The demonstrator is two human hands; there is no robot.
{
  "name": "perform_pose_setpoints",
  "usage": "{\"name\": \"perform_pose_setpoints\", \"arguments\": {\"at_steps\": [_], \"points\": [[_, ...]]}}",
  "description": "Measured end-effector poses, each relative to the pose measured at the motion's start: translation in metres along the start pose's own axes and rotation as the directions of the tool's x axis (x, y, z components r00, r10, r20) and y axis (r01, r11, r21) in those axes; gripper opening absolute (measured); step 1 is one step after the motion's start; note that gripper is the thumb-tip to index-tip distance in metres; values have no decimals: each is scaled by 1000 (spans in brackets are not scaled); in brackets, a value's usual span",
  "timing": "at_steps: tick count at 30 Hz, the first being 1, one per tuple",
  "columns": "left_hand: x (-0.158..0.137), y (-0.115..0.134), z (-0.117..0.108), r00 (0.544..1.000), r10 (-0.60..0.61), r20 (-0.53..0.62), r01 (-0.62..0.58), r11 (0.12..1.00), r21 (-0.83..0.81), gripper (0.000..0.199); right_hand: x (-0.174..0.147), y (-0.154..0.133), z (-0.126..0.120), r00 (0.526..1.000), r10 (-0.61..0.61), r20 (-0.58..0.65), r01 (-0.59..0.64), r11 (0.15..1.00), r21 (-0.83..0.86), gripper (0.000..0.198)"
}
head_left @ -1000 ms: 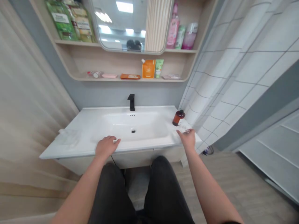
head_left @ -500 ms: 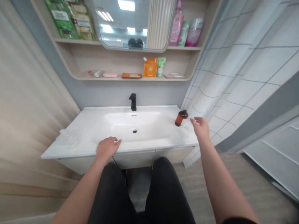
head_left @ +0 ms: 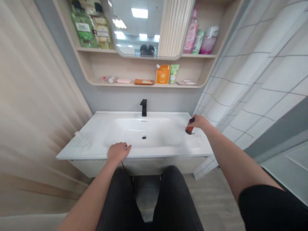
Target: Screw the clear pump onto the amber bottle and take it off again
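On the right end of the white sink counter (head_left: pixel 154 152) stands a small amber-brown bottle (head_left: pixel 189 129) with a dark top, tilted a little. My right hand (head_left: pixel 200 122) has its fingers closed around the upper part of it, partly covering it. At the counter's front edge, left of the drain, my left hand (head_left: pixel 118 151) lies palm down, empty, with its thumb apart from the fingers. Between the two hands is the sink basin (head_left: pixel 158 131), with a black faucet (head_left: pixel 143 107) at its back.
A crumpled clear wrapper (head_left: pixel 84 140) lies on the counter's left side. Above hangs a mirror cabinet with shelves holding an orange pouch (head_left: pixel 163 74), a green tube (head_left: pixel 174 73), a pink packet (head_left: pixel 124 81) and several bottles. A curtain (head_left: pixel 48 106) borders the left, white tiles (head_left: pixel 260 93) the right.
My right hand has moved left to the brown bottle and taken hold of its upper part; the bottle leans slightly. My left hand stays on the counter edge. The whole view has shifted slightly.
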State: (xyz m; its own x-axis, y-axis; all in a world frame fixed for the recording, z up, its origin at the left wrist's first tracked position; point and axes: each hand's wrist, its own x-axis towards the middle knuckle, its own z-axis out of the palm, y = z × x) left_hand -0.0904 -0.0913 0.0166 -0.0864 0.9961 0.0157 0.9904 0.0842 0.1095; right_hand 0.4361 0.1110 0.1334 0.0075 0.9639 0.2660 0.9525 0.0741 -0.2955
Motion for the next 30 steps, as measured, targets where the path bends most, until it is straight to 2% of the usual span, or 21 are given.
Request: {"name": "perform_pose_setpoints", "arguments": {"at_steps": [3,5,9,12,14,17,19,20,22,24,26,30], "points": [[-1,1,-1,1000,-2,-7,2,1000,-6,60,-8,-24,-6,995,22,102,-7,990,-142,54],[-2,0,-1,1000,-6,-10,6,1000,-19,60,-18,-48,-15,994,-43,105,58,988,-145,63],[-1,-4,2,999,-15,-36,13,998,-69,54,-51,-102,-38,972,-205,118,206,979,8,65],[-1,-4,5,997,-33,-70,17,974,-226,46,-83,-142,-50,922,-354,157,328,929,170,56],[-5,6,4,994,-11,-111,-40,895,-445,47,-105,-166,-53,874,-443,200,391,885,252,53],[-22,39,-5,967,143,-213,-255,627,-736,68,-135,-199,-52,797,-547,255,461,825,328,58],[-38,67,-14,924,260,-281,-374,456,-807,90,-154,-218,-50,752,-602,267,496,784,372,63],[-46,80,-19,906,299,-301,-405,401,-821,98,-162,-227,-49,731,-626,272,510,765,393,64],[-59,101,-27,905,300,-301,-400,361,-842,104,-178,-240,-46,692,-667,276,533,731,426,64],[-69,113,-31,934,221,-282,-348,377,-859,104,-191,-248,-43,667,-697,263,556,700,448,62],[-76,117,-32,953,139,-270,-303,390,-869,104,-201,-251,-42,653,-719,241,569,674,470,60],[-93,118,-32,958,60,-282,-282,394,-875,98,-216,-251,-48,619,-753,224,583,631,512,59]]}}
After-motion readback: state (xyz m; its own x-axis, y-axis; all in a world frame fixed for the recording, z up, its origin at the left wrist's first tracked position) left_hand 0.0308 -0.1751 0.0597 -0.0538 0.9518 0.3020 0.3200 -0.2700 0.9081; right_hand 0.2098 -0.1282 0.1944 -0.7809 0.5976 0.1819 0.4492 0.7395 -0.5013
